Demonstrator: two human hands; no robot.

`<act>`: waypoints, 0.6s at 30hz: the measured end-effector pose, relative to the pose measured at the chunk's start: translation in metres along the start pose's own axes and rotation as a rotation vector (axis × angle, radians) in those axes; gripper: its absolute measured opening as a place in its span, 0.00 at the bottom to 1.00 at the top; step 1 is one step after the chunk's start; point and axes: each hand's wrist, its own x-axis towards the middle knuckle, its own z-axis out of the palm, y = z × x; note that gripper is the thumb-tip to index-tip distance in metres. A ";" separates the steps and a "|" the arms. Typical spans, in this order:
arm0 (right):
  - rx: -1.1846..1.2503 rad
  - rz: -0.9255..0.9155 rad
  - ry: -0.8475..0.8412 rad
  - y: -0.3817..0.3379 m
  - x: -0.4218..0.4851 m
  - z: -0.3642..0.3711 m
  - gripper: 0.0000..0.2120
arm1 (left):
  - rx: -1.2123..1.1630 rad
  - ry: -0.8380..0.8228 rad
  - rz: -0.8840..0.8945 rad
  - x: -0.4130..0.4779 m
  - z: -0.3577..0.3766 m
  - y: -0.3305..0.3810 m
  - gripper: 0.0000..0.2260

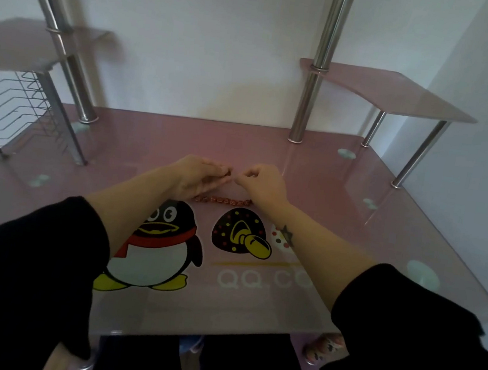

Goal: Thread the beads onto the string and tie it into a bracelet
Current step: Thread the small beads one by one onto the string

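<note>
A row of several reddish-brown beads lies on the pink glass desk, just above the penguin print. My left hand hovers over the row's left end and pinches one small dark bead at its fingertips. My right hand is close beside it, fingers curled, thumb and forefinger pinched together near that bead. The string itself is too thin to make out, so I cannot tell what the right hand's pinch holds.
Two chrome posts rise from the desk's back, each carrying a pink glass shelf. A wire rack hangs under the left shelf. Cartoon prints cover the desk's middle. A patterned slipper shows under the desk's front edge.
</note>
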 end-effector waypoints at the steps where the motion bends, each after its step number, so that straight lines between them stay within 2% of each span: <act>1: 0.005 -0.005 0.003 0.000 -0.001 0.001 0.08 | -0.004 0.002 -0.003 0.000 -0.001 0.000 0.06; 18: -0.007 -0.035 -0.010 -0.001 -0.002 0.002 0.07 | 0.018 -0.014 0.010 -0.002 -0.002 0.001 0.07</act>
